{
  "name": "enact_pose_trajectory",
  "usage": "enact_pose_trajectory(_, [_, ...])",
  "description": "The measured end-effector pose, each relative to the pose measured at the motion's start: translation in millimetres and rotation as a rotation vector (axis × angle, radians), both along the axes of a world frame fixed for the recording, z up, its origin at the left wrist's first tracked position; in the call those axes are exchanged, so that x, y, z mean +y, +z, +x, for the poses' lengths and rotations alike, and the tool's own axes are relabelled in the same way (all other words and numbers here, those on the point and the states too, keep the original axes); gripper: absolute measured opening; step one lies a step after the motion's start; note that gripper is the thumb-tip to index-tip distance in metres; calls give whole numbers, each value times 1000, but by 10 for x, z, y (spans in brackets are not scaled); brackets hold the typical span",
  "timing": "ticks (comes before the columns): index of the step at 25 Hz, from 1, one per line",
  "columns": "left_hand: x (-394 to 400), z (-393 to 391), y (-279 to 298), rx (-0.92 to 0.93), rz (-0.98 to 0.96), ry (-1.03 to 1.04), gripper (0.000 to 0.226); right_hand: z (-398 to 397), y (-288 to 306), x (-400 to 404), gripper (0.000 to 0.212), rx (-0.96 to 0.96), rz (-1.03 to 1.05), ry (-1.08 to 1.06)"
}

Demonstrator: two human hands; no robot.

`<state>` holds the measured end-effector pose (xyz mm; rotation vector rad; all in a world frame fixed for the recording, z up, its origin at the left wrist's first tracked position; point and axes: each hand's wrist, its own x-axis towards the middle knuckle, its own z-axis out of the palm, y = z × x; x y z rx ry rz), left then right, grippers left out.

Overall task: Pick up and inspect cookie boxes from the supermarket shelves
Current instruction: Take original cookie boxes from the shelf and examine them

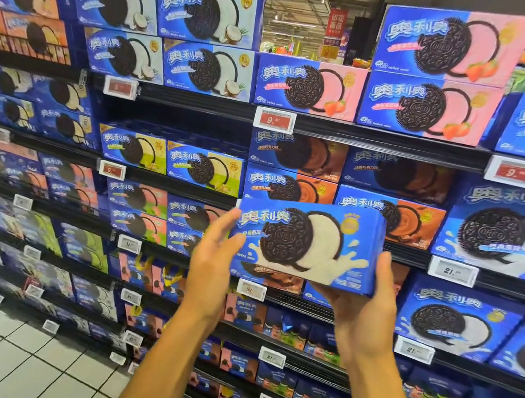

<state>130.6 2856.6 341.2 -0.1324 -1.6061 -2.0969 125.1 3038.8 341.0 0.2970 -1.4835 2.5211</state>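
Note:
I hold a blue cookie box (307,243) in front of the shelves, its front toward me, showing a dark sandwich cookie, white cream and a milk splash. My right hand (363,306) grips its lower right corner from beneath, thumb up the right side. My left hand (214,260) lies flat against the box's left end, fingers stretched upward. The box is slightly tilted, at about the height of the third shelf.
Shelves (368,136) packed with cookie boxes fill the view: coconut (212,15), strawberry (443,41), chocolate (296,156) and large original boxes (505,232). Price tags (274,119) line the shelf edges. White tiled floor (2,356) lies at lower left.

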Motion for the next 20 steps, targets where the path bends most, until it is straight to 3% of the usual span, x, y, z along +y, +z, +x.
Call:
enact_pose_trajectory(3, [-186,-113,-91,-83,110,107,30,-53,-11,139,50,-20,-109,86])
enact_pose_trajectory(9, [-192,-100,-179,17,295,-131,31,-124,-41,189,49,-31,-210,211])
enact_pose_trajectory(11, [-228,-97,-183,38,318,-105,26,-154,-45,194,46,-62,-202,179])
enact_pose_trajectory(16, [-324,-46,-144,54,301,-78,39,-293,-111,228,31,-7,-81,-50])
enact_pose_trajectory(20, [-321,-2,-107,58,272,-76,34,-336,-146,251,31,-52,-59,-66])
